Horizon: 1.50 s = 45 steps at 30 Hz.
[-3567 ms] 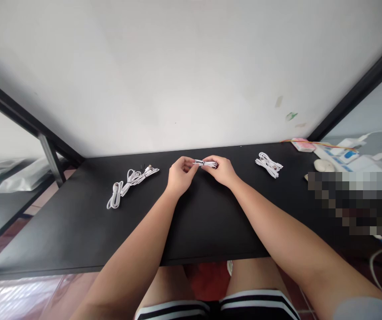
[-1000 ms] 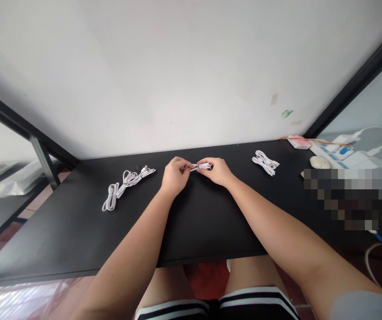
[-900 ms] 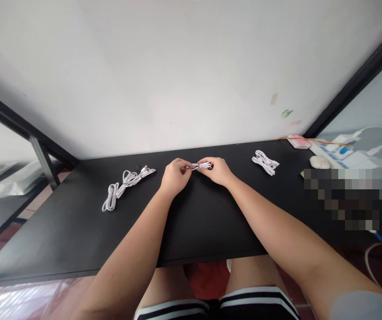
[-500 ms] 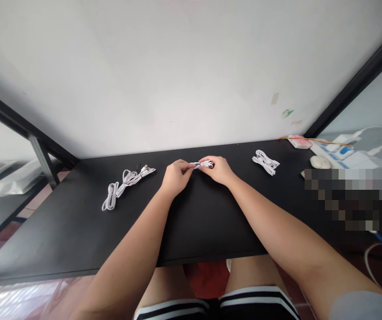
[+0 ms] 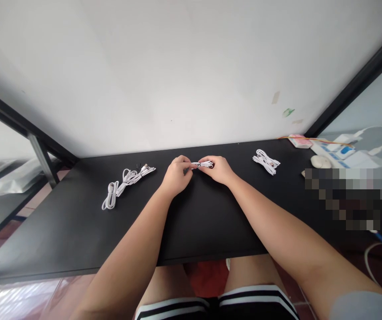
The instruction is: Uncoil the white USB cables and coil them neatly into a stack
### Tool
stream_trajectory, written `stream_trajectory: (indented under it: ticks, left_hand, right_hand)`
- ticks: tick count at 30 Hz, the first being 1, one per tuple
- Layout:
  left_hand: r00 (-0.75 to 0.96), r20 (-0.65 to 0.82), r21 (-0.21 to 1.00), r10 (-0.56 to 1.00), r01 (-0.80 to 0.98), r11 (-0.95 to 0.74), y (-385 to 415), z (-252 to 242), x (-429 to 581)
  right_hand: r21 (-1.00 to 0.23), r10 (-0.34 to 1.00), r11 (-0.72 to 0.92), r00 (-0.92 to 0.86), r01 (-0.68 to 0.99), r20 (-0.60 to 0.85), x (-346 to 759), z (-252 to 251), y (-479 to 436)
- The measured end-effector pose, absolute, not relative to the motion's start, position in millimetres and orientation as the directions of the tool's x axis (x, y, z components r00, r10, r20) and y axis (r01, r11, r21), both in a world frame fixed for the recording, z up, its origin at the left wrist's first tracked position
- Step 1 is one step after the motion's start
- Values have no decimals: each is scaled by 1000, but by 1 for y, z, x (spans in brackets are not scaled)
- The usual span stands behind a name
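Near the far side of the black table point(image 5: 191, 231), a bundled white cable point(image 5: 206, 164) lies between my two hands, with a dark tie around its middle. My left hand point(image 5: 177, 174) grips the cable's left end between thumb and fingers. From the other side, my right hand point(image 5: 220, 168) is closed on its right part, fingers wrapped over the coils. Parts of the cable are hidden behind the fingers. To the left lie several more coiled white cables point(image 5: 111, 195), with small black ties point(image 5: 138, 167) beside them.
Another tied white cable point(image 5: 266, 162) rests at the right. Beyond it are a white mouse point(image 5: 320, 162), a power strip point(image 5: 331, 152) with plugs, and a pink-and-white box point(image 5: 300, 141). A white wall point(image 5: 177, 80) rises behind the table; black metal posts point(image 5: 42, 158) frame the sides.
My left hand has shifted slightly, its fingers lifting a little and showing more of the cable's tie. The right hand stays on the cable; the other cables have not moved.
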<state>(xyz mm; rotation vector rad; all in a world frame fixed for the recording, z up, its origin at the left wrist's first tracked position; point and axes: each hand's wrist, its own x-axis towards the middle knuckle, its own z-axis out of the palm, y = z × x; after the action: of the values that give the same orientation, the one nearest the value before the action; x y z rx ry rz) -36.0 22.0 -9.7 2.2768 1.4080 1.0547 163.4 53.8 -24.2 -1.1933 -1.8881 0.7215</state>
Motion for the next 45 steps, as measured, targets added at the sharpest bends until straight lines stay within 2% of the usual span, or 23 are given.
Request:
stream_trajectory:
  ticks: [11, 18, 25, 33, 37, 41, 45]
  left_hand:
    - [125, 352, 653, 927, 677, -339, 20, -10, -31]
    - [129, 339, 643, 932, 692, -329, 17, -9, -28]
    - [6, 332, 744, 943, 614, -265, 17, -11, -25]
    - [27, 396, 679, 918, 664, -313, 20, -11, -26]
    - [20, 349, 701, 937, 658, -275, 20, -11, -26]
    - [3, 154, 858, 988, 496, -135, 23, -15, -25]
    - [14, -75, 989, 997, 132, 73, 25, -16, -22]
  right_hand:
    - [-782, 907, 412, -290, 468, 304, 163, -28, 57]
    - [-785, 900, 421, -316, 455, 299, 161, -24, 52]
    - [-776, 890, 439, -337, 453, 307, 161, -23, 51]
    - [-782, 881, 460, -329, 421, 341, 161, -24, 51]
    - [-782, 876, 471, -322, 408, 359, 159, -23, 50]
    - [-788, 867, 485, -331, 379, 374, 158, -21, 49]
    - [-788, 868, 490, -289, 372, 403, 158, -22, 49]
